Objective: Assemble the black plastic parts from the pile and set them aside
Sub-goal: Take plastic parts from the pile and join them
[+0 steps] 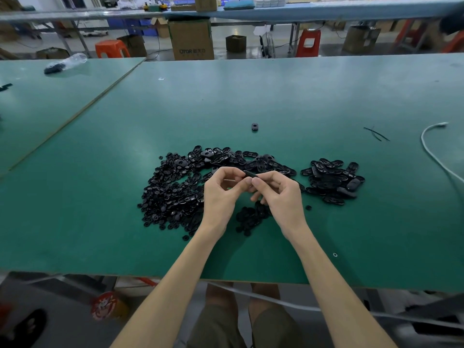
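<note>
Head view: pinching one piece for joining.
Held at both ends by the left hand (221, 197) and the right hand (285, 197), thumb and forefinger tips closed on a thin flat black plastic part (251, 174) (likely for pressing two pieces together), just over the pile of small black plastic parts (173, 194) on the green table (276, 96). Held low for short reach; beside it, at right, a separate heap of oval black pieces (331, 182), probably finished ones.
</note>
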